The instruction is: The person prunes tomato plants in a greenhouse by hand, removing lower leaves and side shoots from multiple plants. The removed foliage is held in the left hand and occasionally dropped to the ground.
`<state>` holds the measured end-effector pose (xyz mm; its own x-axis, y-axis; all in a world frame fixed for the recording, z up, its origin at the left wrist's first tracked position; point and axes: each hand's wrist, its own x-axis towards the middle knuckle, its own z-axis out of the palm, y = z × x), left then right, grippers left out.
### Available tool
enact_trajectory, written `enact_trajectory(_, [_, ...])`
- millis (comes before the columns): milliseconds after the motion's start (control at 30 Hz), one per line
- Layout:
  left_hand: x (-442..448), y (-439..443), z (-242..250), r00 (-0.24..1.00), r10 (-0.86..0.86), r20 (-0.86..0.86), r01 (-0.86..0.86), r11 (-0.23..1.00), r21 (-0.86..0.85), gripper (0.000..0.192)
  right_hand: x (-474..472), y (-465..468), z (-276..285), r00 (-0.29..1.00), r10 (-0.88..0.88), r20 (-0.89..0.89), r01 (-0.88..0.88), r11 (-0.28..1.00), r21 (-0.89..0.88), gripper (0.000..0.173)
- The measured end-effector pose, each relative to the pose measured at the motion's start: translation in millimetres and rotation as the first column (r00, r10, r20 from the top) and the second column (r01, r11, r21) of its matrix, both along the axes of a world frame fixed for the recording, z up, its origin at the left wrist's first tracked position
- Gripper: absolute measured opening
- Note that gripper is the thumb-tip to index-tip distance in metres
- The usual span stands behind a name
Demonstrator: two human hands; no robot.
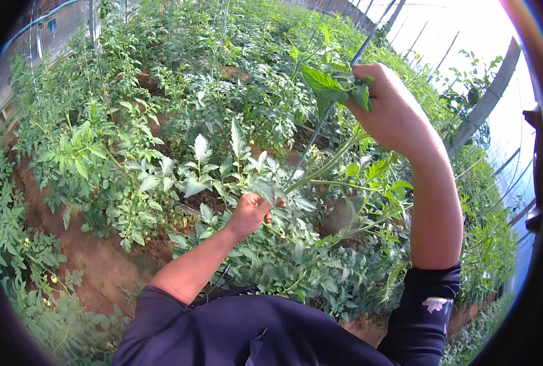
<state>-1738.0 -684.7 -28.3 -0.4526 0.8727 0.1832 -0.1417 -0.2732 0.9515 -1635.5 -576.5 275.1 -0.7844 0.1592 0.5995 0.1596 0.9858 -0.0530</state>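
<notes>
My right hand (377, 103) is raised at the upper right, its fingers closed around the leafy top (328, 84) of a tomato plant. A taut blue support string (316, 135) runs up past that hand; whether the fingers also grip it is hidden. Below, the thick green stem (319, 171) of the plant slants down towards my left hand. My left hand (249, 214) is lower, near the middle, with curled fingers at the stem and string, partly behind a leaf (263, 188). Leaves hide what exactly lies between those fingers.
Dense tomato plants (134, 174) surround me, with several hanging strings among them. Bare reddish soil (97, 256) forms a path at the left. A slanted post (486, 100) stands at the right beside bright plastic sheeting. A pale wall (56, 39) borders the far left.
</notes>
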Motion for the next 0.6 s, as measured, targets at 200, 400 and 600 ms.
enact_trajectory(200, [1, -16, 9, 0.982, -0.143, -0.126, 0.158, 0.981, 0.117, 0.018, -18, 1, 61, 0.865, -0.185, 0.466, 0.159, 0.983, 0.095, 0.039])
enact_trajectory(400, [-18, -24, 6, 0.942, -0.186, 0.280, 0.121, 0.965, 0.232, 0.017, -6, 82, 16, 0.992, 0.036, 0.123, 0.025, 0.886, -0.463, 0.037])
enact_trajectory(600, [-23, -20, 27, 0.795, 0.317, 0.516, -0.362, 0.932, -0.016, 0.031, 3, 29, -23, 0.952, 0.276, 0.131, -0.078, 0.633, -0.770, 0.036])
